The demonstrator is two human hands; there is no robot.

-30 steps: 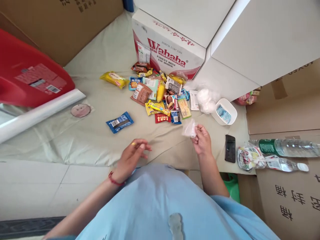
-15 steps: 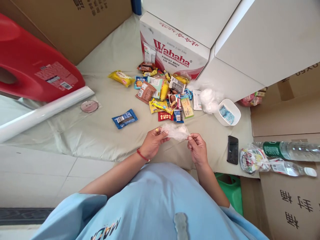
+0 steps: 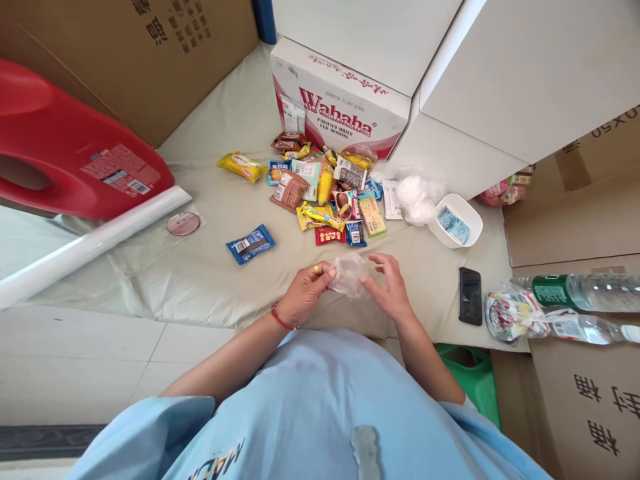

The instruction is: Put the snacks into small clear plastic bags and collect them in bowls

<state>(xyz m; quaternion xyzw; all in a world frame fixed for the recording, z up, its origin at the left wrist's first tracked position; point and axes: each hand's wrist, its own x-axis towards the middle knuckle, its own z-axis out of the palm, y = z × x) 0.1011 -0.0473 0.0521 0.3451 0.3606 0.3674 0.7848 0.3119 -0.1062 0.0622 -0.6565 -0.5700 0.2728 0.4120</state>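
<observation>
My left hand (image 3: 306,291) pinches the left end of a small, crumpled clear plastic bag (image 3: 346,275) between thumb and fingers. The bag hangs in front of my body, just above the near part of the cloth. On its other side is my right hand (image 3: 387,285), its thumb and fingers spread apart at the bag's right edge. Whether the right fingertips press on the film is hard to make out. Beyond both hands lies a pile of wrapped snacks, with a red packet (image 3: 330,235) and a dark blue packet (image 3: 356,233) nearest. Another blue packet (image 3: 251,244) lies to the left.
Right of the pile are bundled clear bags (image 3: 419,200), a white tub (image 3: 479,227) holding blue packets, and a black phone (image 3: 470,297). Plastic bottles lie farther right. A red jug (image 3: 75,147) and a white roll (image 3: 95,243) are at left; a Wahaha carton (image 3: 345,100) stands behind.
The right fingers have loosened from their pinch on the bag's right end and spread apart. The bag has bunched up closer to my left hand. The view has shifted slightly.
</observation>
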